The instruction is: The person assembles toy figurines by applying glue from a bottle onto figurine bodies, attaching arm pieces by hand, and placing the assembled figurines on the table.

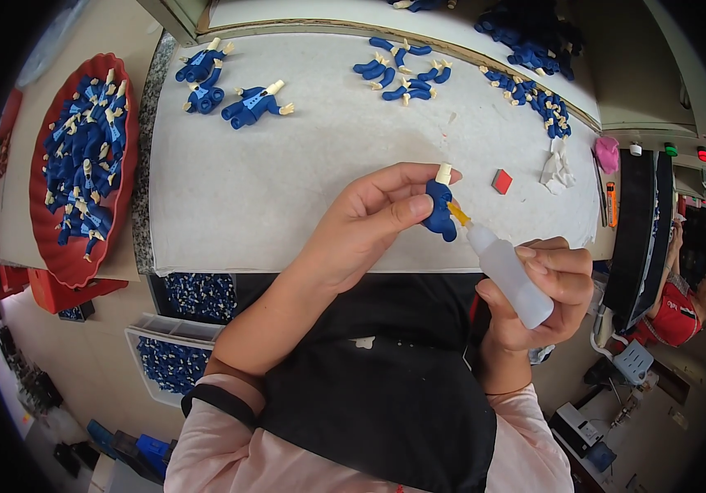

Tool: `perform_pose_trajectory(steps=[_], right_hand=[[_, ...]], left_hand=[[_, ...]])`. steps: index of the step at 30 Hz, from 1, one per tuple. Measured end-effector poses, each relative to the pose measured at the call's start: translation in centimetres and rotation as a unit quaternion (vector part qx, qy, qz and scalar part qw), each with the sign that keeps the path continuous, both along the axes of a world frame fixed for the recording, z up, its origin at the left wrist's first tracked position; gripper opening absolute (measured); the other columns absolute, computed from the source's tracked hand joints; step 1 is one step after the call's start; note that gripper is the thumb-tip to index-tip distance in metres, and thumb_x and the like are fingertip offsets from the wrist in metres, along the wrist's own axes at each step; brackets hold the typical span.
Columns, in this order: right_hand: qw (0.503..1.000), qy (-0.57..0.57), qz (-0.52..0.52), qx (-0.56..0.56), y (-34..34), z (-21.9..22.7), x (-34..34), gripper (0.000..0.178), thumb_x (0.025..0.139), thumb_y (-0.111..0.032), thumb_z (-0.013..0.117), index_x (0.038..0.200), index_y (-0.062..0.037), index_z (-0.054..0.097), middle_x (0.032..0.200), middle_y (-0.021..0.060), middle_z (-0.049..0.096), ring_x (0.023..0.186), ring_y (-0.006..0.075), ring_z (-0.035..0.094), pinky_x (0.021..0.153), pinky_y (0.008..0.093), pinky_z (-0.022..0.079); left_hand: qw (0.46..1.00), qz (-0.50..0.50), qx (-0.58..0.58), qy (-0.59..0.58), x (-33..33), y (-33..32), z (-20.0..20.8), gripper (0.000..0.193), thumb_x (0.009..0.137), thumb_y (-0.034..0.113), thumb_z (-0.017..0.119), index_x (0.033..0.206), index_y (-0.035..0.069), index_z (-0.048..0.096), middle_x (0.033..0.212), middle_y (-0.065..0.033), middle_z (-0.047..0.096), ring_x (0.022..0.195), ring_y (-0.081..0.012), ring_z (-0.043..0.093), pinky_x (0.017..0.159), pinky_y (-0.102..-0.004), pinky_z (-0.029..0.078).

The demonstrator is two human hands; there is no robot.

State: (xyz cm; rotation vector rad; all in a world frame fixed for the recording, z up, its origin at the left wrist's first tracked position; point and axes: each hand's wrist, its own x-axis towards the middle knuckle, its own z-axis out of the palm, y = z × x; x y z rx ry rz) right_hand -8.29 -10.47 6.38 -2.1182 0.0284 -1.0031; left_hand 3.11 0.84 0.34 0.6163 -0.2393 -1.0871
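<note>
Nozzle to figure: the yellow nozzle comes at the blue figure from its right side, low on the torso; tip and surface overlap in this view, so you cannot tell whether they touch or just miss.
Figure: it stands nearly upright above the near edge of the white sheet, off the surface; its long axis runs up and slightly to your right, pale neck uppermost.
Left hand: your left hand is the nearer one, closed in a pinch, thumb across the figure's left side; the fingers behind are partly hidden.
Bottle: the translucent squeeze bottle slants, base toward your lower right, nozzle up and to your left; it lies across the figure's axis rather than along it.
Right hand: your right hand is wrapped round the bottle, thumb on the near side, fingers over the far side; how hard it squeezes, you cannot tell.
In the way: nothing shows between nozzle and torso; your left thumb sits close by on the opposite side.
Around: the red block and crumpled tissue lie to the right of the figure; loose blue arms lie beyond it; the red tray of figures stands well off to your left.
</note>
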Motion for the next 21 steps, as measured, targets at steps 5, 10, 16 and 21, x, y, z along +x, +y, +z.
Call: perform_pose_trajectory(steps=[5, 10, 16, 21], right_hand=[[1.000, -0.016, -0.004, 0.020, -0.1, 0.6, -0.5, 0.047, 0.051, -0.009, 0.080, 0.088, -0.0030, 0.051, 0.083, 0.0090, 0.051, 0.063, 0.0157, 0.053, 0.054, 0.0215, 0.044], [0.988, -0.090, -0.042, 0.117, -2.4, 0.3, -1.7, 0.039, 0.056, -0.004, 0.076, 0.085, -0.0021, 0.050, 0.084, 0.0104, 0.051, 0.068, 0.0157, 0.053, 0.058, 0.0223, 0.045], [0.960, 0.135, -0.125, 0.210, -10.3, -0.8, -1.5, 0.024, 0.068, 0.010, 0.055, 0.087, 0.0013, 0.042, 0.086, 0.0074, 0.047, 0.080, 0.0192, 0.056, 0.066, 0.0268, 0.047], [0.924, 0.246, -0.279, -0.088, -14.2, -1.9, 3.7, 0.022, 0.070, 0.002, 0.057, 0.089, -0.0010, 0.046, 0.080, 0.0139, 0.056, 0.074, 0.0265, 0.058, 0.062, 0.0329, 0.047]], left_hand=[[1.000, -0.001, -0.004, -0.004, 0.1, 0.0, 0.9, 0.033, 0.083, 0.011, 0.049, 0.112, -0.002, 0.046, 0.095, -0.0115, 0.054, 0.091, -0.0170, 0.050, 0.084, -0.0295, 0.037], [0.999, -0.003, -0.028, 0.021, 0.0, -0.1, 0.4, 0.031, 0.083, 0.008, 0.049, 0.112, -0.002, 0.045, 0.102, -0.0083, 0.054, 0.093, -0.0152, 0.051, 0.085, -0.0282, 0.037], [1.000, 0.014, -0.004, 0.018, 0.2, -0.7, -0.1, 0.035, 0.081, 0.011, 0.051, 0.113, -0.002, 0.044, 0.096, -0.0140, 0.053, 0.094, -0.0216, 0.050, 0.083, -0.0312, 0.038], [0.999, 0.040, -0.008, 0.009, 0.4, 0.8, 1.2, 0.032, 0.082, 0.008, 0.051, 0.112, -0.002, 0.045, 0.100, -0.0123, 0.053, 0.095, -0.0209, 0.051, 0.085, -0.0331, 0.039]])
